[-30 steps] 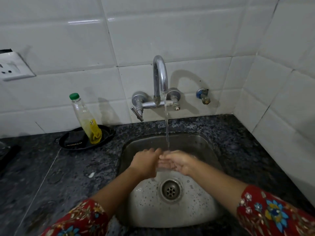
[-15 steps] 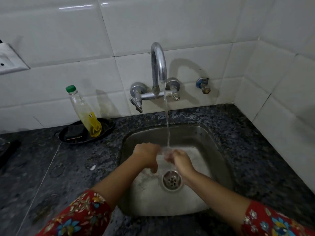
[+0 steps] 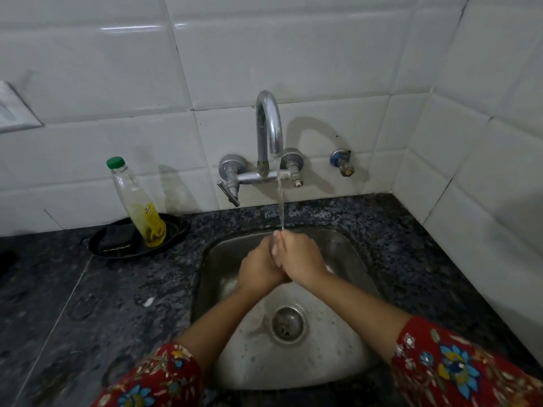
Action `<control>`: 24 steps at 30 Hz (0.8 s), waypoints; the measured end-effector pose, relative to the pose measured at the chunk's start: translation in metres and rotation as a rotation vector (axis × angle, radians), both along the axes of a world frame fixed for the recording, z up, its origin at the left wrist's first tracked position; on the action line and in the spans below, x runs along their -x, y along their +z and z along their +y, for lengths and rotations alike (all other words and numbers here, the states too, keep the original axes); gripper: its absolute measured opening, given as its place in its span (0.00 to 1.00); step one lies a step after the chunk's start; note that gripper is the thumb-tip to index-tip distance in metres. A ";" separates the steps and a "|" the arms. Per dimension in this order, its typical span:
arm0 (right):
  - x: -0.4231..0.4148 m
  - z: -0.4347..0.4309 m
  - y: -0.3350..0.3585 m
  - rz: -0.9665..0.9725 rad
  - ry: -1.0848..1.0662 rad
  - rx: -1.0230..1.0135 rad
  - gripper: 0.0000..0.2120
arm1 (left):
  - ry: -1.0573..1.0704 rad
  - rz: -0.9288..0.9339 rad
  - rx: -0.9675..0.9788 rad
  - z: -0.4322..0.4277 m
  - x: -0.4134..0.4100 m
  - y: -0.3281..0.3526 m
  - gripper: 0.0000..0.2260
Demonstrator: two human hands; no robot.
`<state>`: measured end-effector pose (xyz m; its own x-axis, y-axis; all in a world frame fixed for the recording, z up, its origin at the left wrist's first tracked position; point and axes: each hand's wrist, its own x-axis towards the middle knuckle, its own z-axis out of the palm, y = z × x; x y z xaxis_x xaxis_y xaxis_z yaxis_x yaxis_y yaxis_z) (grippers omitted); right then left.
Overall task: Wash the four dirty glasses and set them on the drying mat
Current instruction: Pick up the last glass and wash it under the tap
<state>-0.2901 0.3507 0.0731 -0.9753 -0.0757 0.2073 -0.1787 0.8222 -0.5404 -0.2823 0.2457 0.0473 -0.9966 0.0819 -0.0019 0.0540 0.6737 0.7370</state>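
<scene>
My left hand (image 3: 258, 267) and my right hand (image 3: 301, 259) are pressed together palm to palm above the steel sink (image 3: 349, 251). Their fingertips point away from me and meet the thin stream of water (image 3: 280, 207) running from the curved chrome tap (image 3: 269, 124). Nothing shows between the palms. No glass and no drying mat are in view. The sink basin holds only water drops and the round drain (image 3: 288, 323).
A clear bottle with a green cap and yellow liquid (image 3: 138, 207) leans in a black dish (image 3: 176, 230) on the dark granite counter (image 3: 88, 289), left of the sink. White tiled walls close the back and right side. A small valve (image 3: 342, 163) sits right of the tap.
My hands have risen from low over the drain to just under the stream and closed flat against each other. The camera has tilted down and nearer to the sink.
</scene>
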 end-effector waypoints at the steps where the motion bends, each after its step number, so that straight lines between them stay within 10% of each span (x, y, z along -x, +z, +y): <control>1: -0.001 0.004 0.002 0.087 0.041 0.054 0.24 | -0.096 -0.038 -0.123 -0.007 0.008 0.001 0.26; 6: -0.002 0.029 -0.001 0.219 0.342 0.188 0.21 | -0.511 -0.305 -0.523 -0.029 0.031 0.011 0.15; 12: 0.007 0.011 0.006 -0.018 0.101 -0.047 0.18 | -0.021 0.034 0.014 -0.003 0.011 0.001 0.22; 19: -0.005 0.024 0.009 0.176 0.330 0.259 0.23 | -0.594 -0.414 -0.686 -0.029 0.023 0.022 0.11; 24: 0.004 0.024 0.007 0.042 0.218 0.123 0.17 | -0.151 -0.148 -0.234 -0.008 0.011 0.017 0.20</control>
